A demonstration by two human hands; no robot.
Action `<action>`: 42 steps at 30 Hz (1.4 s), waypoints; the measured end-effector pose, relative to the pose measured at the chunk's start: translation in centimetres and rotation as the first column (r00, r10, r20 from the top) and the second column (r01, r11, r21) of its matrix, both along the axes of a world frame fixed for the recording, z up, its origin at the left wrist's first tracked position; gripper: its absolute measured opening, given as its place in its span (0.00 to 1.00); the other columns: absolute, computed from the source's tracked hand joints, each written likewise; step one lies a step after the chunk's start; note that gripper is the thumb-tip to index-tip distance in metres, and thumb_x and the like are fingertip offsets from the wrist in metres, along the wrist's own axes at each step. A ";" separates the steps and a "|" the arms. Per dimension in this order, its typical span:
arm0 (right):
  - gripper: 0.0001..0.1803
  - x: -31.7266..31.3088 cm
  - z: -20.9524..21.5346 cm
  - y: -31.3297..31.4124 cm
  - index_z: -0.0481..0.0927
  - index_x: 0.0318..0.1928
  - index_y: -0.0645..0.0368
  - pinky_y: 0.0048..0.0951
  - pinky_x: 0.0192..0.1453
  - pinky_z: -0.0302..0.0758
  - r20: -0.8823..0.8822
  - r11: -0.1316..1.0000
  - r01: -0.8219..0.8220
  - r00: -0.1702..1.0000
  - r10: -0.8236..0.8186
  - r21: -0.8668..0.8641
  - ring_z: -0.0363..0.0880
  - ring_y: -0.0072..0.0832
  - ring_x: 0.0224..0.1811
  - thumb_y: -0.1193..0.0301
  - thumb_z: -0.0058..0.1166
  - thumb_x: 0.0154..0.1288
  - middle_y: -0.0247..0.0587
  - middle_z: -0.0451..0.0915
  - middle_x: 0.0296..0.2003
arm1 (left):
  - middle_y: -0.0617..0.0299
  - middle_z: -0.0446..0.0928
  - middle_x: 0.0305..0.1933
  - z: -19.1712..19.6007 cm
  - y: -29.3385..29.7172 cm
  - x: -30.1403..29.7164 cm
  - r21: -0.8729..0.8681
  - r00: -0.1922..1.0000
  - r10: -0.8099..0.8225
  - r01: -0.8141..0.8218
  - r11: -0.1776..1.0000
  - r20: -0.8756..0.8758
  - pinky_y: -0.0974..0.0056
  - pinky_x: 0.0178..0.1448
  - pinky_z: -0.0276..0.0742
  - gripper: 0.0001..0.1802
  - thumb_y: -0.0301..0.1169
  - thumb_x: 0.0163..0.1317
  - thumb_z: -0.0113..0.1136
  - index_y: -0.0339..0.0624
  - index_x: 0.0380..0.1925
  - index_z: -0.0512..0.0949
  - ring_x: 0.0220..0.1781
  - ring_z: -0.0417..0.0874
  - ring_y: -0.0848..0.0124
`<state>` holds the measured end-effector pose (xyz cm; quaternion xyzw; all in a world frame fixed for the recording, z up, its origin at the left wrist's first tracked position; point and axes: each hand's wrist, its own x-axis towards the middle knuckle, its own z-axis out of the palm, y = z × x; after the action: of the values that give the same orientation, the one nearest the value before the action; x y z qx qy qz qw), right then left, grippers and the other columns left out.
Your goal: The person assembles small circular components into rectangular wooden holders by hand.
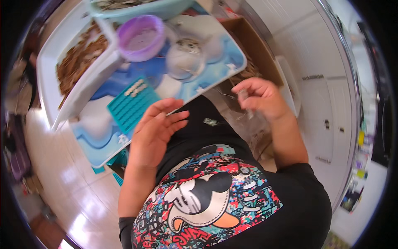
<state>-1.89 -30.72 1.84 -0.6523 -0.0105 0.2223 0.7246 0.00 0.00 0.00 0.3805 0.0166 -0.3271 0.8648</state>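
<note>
In the room there is a shiny pale floor [58, 174] on the left and white cabinets [306, 45] on the right. Between them stands the surface [232, 45], blue and white, above the person's lap. At its left is a white tray [47, 79] with brown flakes [83, 62]; at its far edge, a pale green basin [166, 13]. A cardboard box [262, 47] is just beyond the right edge. On the surface there are also a teal ridged mat [128, 110], a purple bowl [139, 55] and a clear round container [184, 68].

The left hand [155, 130] is open beside the mat and seems to hold nothing. The right hand [263, 99] is closed in a pinch, off the right edge of the surface. A whitish scrap [210, 121] lies on the dark clothes. Some pale bits [135, 88] sit on the mat.

The small greyish piece [243, 94] is in the right grip, too blurred to identify. The step in hand appears to be handling this piece; I think the next move calls for a light, steady pinch.
</note>
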 end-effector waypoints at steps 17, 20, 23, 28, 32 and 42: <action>0.13 -16.7 -26.6 -21.9 0.81 0.38 0.62 0.40 0.43 0.77 -0.364 0.027 -0.377 0.868 -0.337 -0.926 0.81 0.45 0.40 0.72 0.58 0.50 0.54 0.81 0.34 | 0.49 0.75 0.50 -0.5 -4.2 1.0 0.183 0.998 -0.050 0.044 0.982 0.028 0.61 0.53 0.74 0.21 0.36 0.67 0.45 0.31 0.54 0.65 0.49 0.78 0.62; 0.12 -14.8 -27.5 -21.7 0.81 0.38 0.60 0.43 0.51 0.74 -0.278 0.021 -0.310 0.819 -0.502 -0.951 0.77 0.49 0.48 0.73 0.53 0.52 0.53 0.80 0.42 | 0.49 0.75 0.50 -0.5 -4.4 0.6 0.212 0.999 -0.026 0.022 0.977 0.018 0.61 0.53 0.74 0.20 0.36 0.67 0.45 0.32 0.53 0.65 0.49 0.78 0.63; 0.12 -12.8 -28.7 -21.6 0.81 0.38 0.60 0.42 0.54 0.73 -0.392 0.085 -0.403 0.784 -0.481 -0.911 0.75 0.47 0.52 0.73 0.50 0.54 0.53 0.79 0.45 | 0.49 0.75 0.50 -0.1 -4.7 -0.1 0.266 0.999 0.028 -0.031 0.964 0.017 0.61 0.52 0.74 0.20 0.35 0.67 0.45 0.32 0.53 0.65 0.48 0.78 0.63; 0.16 -17.7 -45.3 -33.1 0.80 0.47 0.57 0.41 0.56 0.71 -0.009 -0.014 -0.043 0.489 -0.872 -0.999 0.73 0.44 0.56 0.67 0.53 0.58 0.48 0.76 0.51 | 0.49 0.75 0.49 -0.3 -5.6 0.6 0.215 0.999 0.013 -0.004 0.977 -0.041 0.62 0.51 0.75 0.19 0.34 0.67 0.45 0.32 0.53 0.66 0.48 0.78 0.63; 0.16 -21.3 -50.0 -30.7 0.81 0.45 0.57 0.40 0.56 0.72 -0.279 0.112 -0.277 0.693 -0.665 -0.954 0.74 0.43 0.55 0.67 0.53 0.56 0.48 0.77 0.50 | 0.50 0.76 0.48 0.3 -5.7 -0.3 0.339 0.990 0.108 -0.074 0.938 -0.085 0.63 0.50 0.75 0.18 0.33 0.67 0.44 0.32 0.52 0.67 0.47 0.79 0.63; 0.14 -24.1 -56.1 -31.0 0.83 0.41 0.56 0.37 0.54 0.73 -0.785 -0.003 -0.792 0.606 -0.128 -0.610 0.76 0.42 0.51 0.67 0.54 0.53 0.46 0.79 0.47 | 0.51 0.77 0.46 0.5 -7.2 -0.1 0.351 0.989 0.100 -0.055 0.935 -0.111 0.63 0.49 0.75 0.17 0.32 0.67 0.44 0.33 0.51 0.68 0.45 0.79 0.65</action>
<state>-26.03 -61.72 -54.31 -0.7923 0.2171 0.5688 -0.0398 -0.09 -7.22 0.47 0.5047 0.1439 -0.3082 0.7935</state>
